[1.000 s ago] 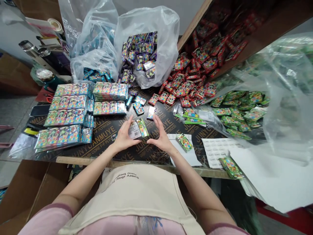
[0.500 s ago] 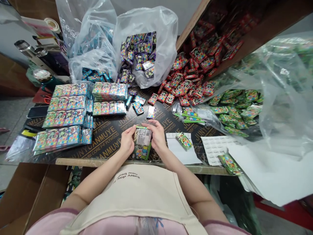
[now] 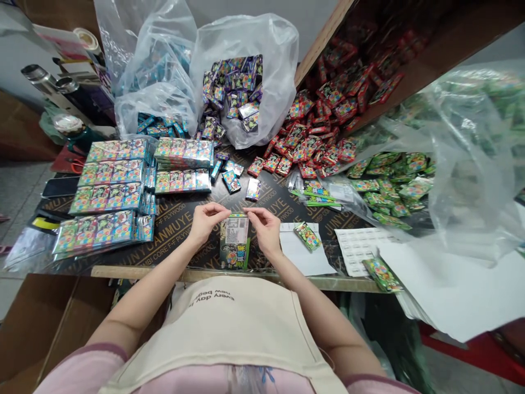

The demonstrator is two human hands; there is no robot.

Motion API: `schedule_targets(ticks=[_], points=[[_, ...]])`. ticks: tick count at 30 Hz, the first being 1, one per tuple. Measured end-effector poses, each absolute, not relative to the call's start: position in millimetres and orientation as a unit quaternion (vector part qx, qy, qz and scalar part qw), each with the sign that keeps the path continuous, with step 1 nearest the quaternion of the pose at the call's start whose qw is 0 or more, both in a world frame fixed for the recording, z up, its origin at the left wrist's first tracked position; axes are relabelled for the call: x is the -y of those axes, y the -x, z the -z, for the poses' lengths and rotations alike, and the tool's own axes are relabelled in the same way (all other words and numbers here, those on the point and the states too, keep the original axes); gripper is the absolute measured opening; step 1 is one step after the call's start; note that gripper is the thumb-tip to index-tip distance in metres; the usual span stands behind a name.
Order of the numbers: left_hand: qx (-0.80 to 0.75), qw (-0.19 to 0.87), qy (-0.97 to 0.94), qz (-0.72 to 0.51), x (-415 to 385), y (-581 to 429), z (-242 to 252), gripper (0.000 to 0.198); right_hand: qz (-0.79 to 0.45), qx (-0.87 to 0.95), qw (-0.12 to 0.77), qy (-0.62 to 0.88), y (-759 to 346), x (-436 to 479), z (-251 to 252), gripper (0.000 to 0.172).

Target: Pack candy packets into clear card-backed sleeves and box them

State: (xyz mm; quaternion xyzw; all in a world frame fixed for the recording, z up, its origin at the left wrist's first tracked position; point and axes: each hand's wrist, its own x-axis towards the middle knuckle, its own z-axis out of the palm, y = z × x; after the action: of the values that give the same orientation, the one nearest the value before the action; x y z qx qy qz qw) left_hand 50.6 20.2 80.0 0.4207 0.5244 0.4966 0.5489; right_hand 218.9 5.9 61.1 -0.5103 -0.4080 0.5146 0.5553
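A clear plastic pouch with a green-edged printed card lies upright before me near the table's front edge. My left hand pinches its far left corner between thumb and fingers. At the far right corner, my right hand pinches it too. Just beyond them lie a small white-faced box and a blue box. To the right, a green packet rests on a white sheet.
Stacks of wrapped four-box packs stand at left. Plastic bags hold blue boxes and purple boxes. Red boxes are heaped behind, green packets fill a bag at right. A label sheet lies near the front edge.
Both hands have shifted to the pouch's far edge, with the fingers now at its two top corners. More of the card shows between them.
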Motion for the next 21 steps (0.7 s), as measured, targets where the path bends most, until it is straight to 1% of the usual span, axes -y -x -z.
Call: schedule_targets(ticks=[2,5,10,12,15,19,21], points=[[-0.521,0.553,-0.45,-0.469,-22.8,-45.6,-82.7,0.019,-0.484,0.452,0.547,0.512,-222.4,-3.6,-63.1,0.014],[-0.522,0.589,-0.44,-0.432,-29.1,-40.9,-84.2,0.024,-0.482,0.456,0.533,0.525,-226.7,-5.4,-69.2,0.012],[-0.524,0.593,-0.45,-0.414,-34.2,-39.0,-89.1,0.019,-0.523,0.467,0.496,0.512,-230.7,-16.1,-79.1,0.012],[-0.519,0.561,-0.502,-0.405,-31.5,-38.8,-94.2,0.014,-0.53,0.475,0.489,0.504,-231.9,-17.7,-80.8,0.013],[-0.499,0.48,-0.606,-0.392,-24.6,-38.6,-102.1,0.011,-0.531,0.497,0.475,0.495,-232.7,-13.2,-82.1,0.015],[-0.454,0.373,-0.717,-0.376,-19.1,-38.3,-105.3,0.014,-0.478,0.576,0.464,0.474,-237.8,-0.8,-83.9,0.018],[-0.429,0.337,-0.761,-0.351,-18.7,-38.4,-103.7,0.012,-0.449,0.639,0.44,0.443,-249.9,1.9,-81.7,0.021]])
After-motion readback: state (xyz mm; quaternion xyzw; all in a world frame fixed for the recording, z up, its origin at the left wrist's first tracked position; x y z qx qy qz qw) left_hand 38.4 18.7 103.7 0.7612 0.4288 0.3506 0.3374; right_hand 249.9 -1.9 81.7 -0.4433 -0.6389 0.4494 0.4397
